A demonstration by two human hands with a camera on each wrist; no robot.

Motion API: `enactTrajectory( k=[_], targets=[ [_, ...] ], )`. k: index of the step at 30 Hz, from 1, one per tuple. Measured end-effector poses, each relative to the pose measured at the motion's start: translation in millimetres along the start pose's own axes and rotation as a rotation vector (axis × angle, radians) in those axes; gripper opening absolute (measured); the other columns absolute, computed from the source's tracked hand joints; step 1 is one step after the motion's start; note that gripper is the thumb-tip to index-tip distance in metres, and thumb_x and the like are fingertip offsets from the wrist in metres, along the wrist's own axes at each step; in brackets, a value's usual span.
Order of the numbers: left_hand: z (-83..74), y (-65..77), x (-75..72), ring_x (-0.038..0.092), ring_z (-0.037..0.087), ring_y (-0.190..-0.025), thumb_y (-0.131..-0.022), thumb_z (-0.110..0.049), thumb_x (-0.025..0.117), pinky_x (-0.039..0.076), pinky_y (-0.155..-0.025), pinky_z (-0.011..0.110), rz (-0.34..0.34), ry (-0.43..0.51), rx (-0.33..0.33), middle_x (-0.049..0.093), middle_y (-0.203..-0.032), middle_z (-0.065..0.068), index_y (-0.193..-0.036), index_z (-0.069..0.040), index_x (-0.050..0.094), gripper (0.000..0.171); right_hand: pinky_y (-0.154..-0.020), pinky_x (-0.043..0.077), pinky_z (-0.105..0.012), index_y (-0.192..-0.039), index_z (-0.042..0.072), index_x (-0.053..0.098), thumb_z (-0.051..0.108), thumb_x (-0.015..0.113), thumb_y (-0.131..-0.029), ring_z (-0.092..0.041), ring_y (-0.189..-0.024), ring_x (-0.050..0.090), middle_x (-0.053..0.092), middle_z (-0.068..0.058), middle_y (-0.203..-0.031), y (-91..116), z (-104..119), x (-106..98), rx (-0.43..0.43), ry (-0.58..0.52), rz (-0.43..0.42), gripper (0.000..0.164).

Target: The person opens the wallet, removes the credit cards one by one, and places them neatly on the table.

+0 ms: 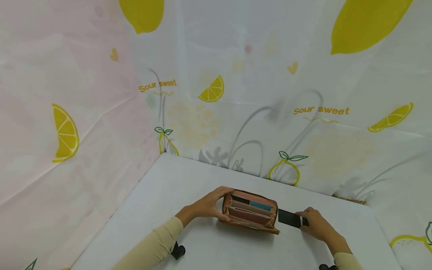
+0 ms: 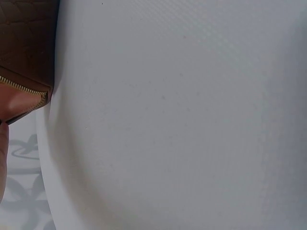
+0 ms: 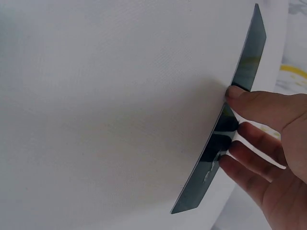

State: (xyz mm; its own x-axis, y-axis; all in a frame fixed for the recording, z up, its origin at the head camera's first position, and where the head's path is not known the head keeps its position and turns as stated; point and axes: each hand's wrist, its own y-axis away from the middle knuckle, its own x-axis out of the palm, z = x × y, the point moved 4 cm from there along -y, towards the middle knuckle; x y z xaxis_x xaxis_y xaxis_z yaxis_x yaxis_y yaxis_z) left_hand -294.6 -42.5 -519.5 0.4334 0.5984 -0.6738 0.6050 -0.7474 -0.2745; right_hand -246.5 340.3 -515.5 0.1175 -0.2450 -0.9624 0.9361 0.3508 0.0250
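My left hand (image 1: 210, 204) grips the left end of a zip-around wallet (image 1: 248, 225), thumb on the near edge and fingers on the far edge. The wallet gapes upward, showing pink pleated compartments; a blue card (image 1: 261, 205) and a black card (image 1: 240, 199) sit in its far slots. Its brown quilted outside (image 2: 29, 43) and gold zip teeth show in the left wrist view. Just right of the wallet, my right hand (image 1: 315, 224) pinches a thin, glossy black slab (image 1: 289, 218) like a smartphone by its right end. In the right wrist view, thumb and fingertips hold the slab (image 3: 252, 52) by its long edges.
The white tabletop (image 1: 202, 247) meets a lemon-print sheet (image 1: 236, 123) along the back and left. A small black object (image 1: 178, 250) shows beside the left forearm, another (image 1: 326, 267) by the right sleeve. A brown patch (image 1: 349, 199) lies at the back-right edge.
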Motion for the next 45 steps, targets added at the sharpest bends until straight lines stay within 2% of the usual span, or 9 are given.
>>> enactTrajectory(
  k=[5, 10, 14, 19, 24, 32, 37, 45],
  targets=[
    [0.7, -0.1, -0.7, 0.034, 0.016, -0.138, -0.074, -0.037, 0.086, 0.034, -0.110, 0.037, 0.012, 0.022, -0.016, 0.034, -0.150, 0.002, -0.151, -0.008, 0.031, 0.099, -0.080, 0.047, -0.050, -0.115, 0.000, 0.068, 0.006, 0.082, -0.072, -0.031, -0.093, 0.055, 0.057, -0.009, -0.097, 2, -2, -1, 0.028, -0.035, -0.016, 0.045],
    [1.7, 0.1, -0.1, 0.034, 0.016, -0.137, -0.074, -0.034, 0.087, 0.033, -0.110, 0.036, 0.009, 0.047, -0.006, 0.035, -0.150, 0.003, -0.151, -0.008, 0.030, 0.099, -0.083, 0.047, -0.054, -0.116, -0.002, 0.067, 0.006, 0.081, -0.068, -0.037, -0.097, 0.055, 0.060, -0.015, -0.102, 11, -14, -6, 0.096, -0.023, -0.047, 0.050],
    [2.3, -0.2, 0.4, 0.035, 0.018, -0.136, -0.074, -0.035, 0.087, 0.034, -0.110, 0.036, -0.001, 0.045, 0.016, 0.036, -0.149, 0.005, -0.151, -0.007, 0.030, 0.100, -0.078, 0.047, -0.056, -0.111, -0.004, 0.067, -0.001, 0.078, -0.063, -0.039, -0.090, 0.055, 0.059, -0.019, -0.099, 19, -29, -13, 0.168, 0.017, -0.026, 0.049],
    [3.4, -0.4, 0.9, 0.036, 0.018, -0.136, -0.074, -0.037, 0.086, 0.034, -0.109, 0.036, -0.006, 0.031, 0.031, 0.036, -0.149, 0.006, -0.151, -0.006, 0.029, 0.101, -0.077, 0.048, -0.056, -0.104, -0.006, 0.066, -0.002, 0.078, -0.067, -0.036, -0.084, 0.057, 0.058, -0.016, -0.090, 25, -41, -15, 0.194, 0.007, 0.007, 0.039],
    [3.7, -1.0, 1.5, 0.036, 0.017, -0.136, -0.074, -0.038, 0.086, 0.034, -0.109, 0.035, 0.001, 0.029, 0.022, 0.036, -0.148, 0.005, -0.151, -0.006, 0.030, 0.101, -0.077, 0.048, -0.051, -0.102, -0.004, 0.068, -0.002, 0.078, -0.069, -0.029, -0.082, 0.056, 0.059, -0.010, -0.087, 23, -39, -11, 0.169, -0.005, -0.019, 0.034],
    [4.0, -1.5, 1.6, 0.035, 0.015, -0.137, -0.073, -0.037, 0.087, 0.034, -0.110, 0.036, 0.007, 0.029, 0.001, 0.035, -0.149, 0.002, -0.151, -0.008, 0.030, 0.100, -0.078, 0.047, -0.054, -0.101, -0.007, 0.070, 0.003, 0.077, -0.073, -0.033, -0.085, 0.057, 0.062, -0.013, -0.087, 20, -32, -6, 0.172, 0.010, -0.019, 0.030],
    [5.5, -0.4, 2.7, 0.034, 0.015, -0.138, -0.073, -0.038, 0.086, 0.034, -0.110, 0.036, 0.010, 0.021, -0.010, 0.034, -0.150, 0.001, -0.152, -0.010, 0.030, 0.101, -0.075, 0.046, -0.052, -0.105, -0.010, 0.068, 0.015, 0.081, -0.075, -0.035, -0.086, 0.055, 0.060, -0.016, -0.089, 22, -28, -6, 0.179, 0.008, -0.001, 0.041],
    [4.3, -1.6, 1.7, 0.036, 0.018, -0.137, -0.074, -0.035, 0.086, 0.035, -0.109, 0.036, 0.003, 0.025, 0.032, 0.035, -0.149, 0.005, -0.151, -0.006, 0.030, 0.100, -0.080, 0.045, -0.056, -0.112, -0.014, 0.064, 0.021, 0.079, -0.081, -0.040, -0.090, 0.053, 0.055, -0.023, -0.097, 23, -25, -6, 0.206, 0.000, 0.027, 0.049]
  ],
)
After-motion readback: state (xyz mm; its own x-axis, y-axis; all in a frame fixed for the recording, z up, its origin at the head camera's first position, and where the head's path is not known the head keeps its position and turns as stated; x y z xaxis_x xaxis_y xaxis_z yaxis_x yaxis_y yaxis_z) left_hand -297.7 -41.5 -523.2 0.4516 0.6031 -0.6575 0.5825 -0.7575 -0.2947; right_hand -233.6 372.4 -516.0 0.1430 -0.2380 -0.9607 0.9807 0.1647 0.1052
